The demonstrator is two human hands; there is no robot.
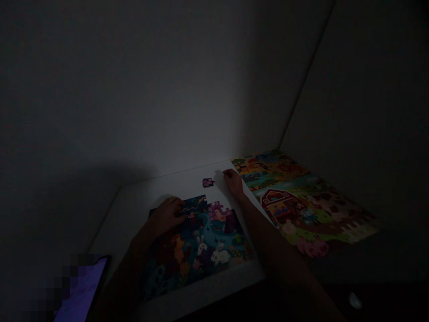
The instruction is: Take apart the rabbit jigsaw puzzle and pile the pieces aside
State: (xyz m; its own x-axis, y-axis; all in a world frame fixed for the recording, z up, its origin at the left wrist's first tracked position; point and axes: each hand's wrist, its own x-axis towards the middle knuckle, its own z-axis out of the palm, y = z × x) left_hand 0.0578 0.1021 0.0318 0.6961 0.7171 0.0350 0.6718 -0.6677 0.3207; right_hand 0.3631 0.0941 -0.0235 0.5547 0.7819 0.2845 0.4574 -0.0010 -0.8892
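Violet-lit rectangular screen (82,290) at lower left, dark-blue illustrated jigsaw (211,237) at lower centre, left hand (169,212) on its upper-left edge, right hand (232,180) beyond its stepped upper edge, both grips indeterminable, white tabletop (184,183) between.

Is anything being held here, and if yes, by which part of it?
The left hand rests on the puzzle, gripping nothing visible; whether the right hand holds anything is too dark to tell.

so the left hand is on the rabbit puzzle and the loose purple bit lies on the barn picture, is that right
The loose purple bit isn't on the barn picture: the head view shows it on the white surface. The left hand is on the rabbit puzzle, as you say.
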